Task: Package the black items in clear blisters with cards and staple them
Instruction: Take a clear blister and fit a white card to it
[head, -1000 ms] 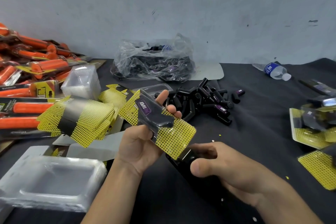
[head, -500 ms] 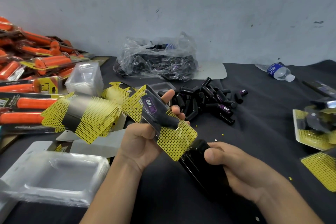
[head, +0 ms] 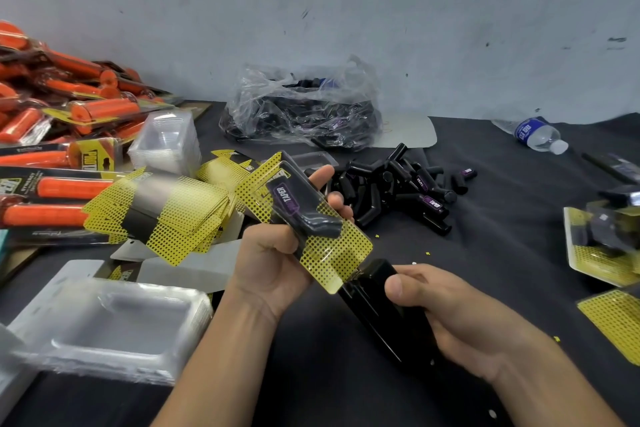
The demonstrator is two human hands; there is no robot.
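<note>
Gripping the carded blister pack point(head: 346, 253) at frame centre, the left hand point(head: 273, 263) curls its fingers round it, a black item point(head: 308, 211) sealed inside. The right hand point(head: 450, 315), lower right, is clamped round a black stapler point(head: 377, 305), whose mouth meets the pack's lower corner. Loose black items point(head: 398, 191) lie piled right of centre.

Table point(head: 485, 253), dark cloth: loose black items point(head: 398, 191) just beyond the left fingers point(head: 322, 174); plastic bag point(head: 304, 114) farther behind; yellow cards point(head: 166, 211) left of them; water bottle point(head: 536, 133) far right.
</note>
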